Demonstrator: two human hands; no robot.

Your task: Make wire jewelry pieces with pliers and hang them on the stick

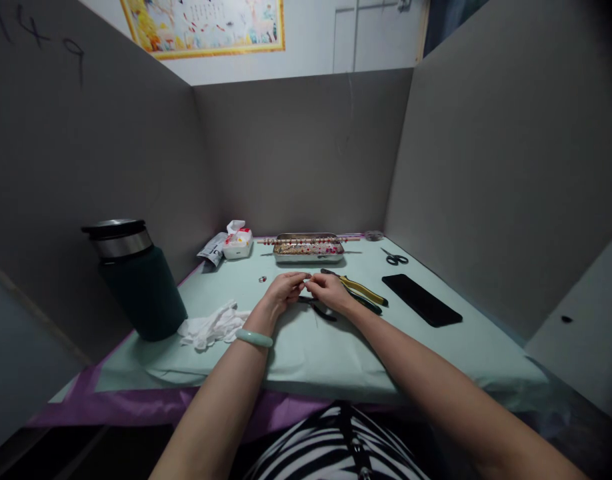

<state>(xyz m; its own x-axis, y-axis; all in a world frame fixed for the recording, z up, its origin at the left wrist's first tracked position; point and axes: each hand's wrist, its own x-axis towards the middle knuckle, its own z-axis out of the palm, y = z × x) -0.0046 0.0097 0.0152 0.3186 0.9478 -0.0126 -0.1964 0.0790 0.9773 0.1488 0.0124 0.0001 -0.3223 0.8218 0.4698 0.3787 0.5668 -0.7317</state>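
Note:
My left hand (pixel 285 291) and my right hand (pixel 329 291) meet fingertip to fingertip above the middle of the table. Both are closed in a pinch; whatever lies between the fingers is too small to make out. Just beneath them rests a pair of small dark pliers (pixel 324 313), partly covered by the hands. Beside my right hand lie larger pliers (pixel 365 292) with yellow and green handles. A small ring-like piece (pixel 263 279) sits to the left of my left hand. Behind the hands stands a metal tray (pixel 309 259) of small beads, with a beaded rod (pixel 311 241) across it.
A dark green bottle (pixel 142 290) stands at the left, near a crumpled white cloth (pixel 213 327). Farther back are a tissue pack (pixel 239 244) and a silver packet (pixel 213 249). Scissors (pixel 396 259) and a black phone (pixel 421 300) lie at the right. Grey partitions (pixel 306 153) enclose the table.

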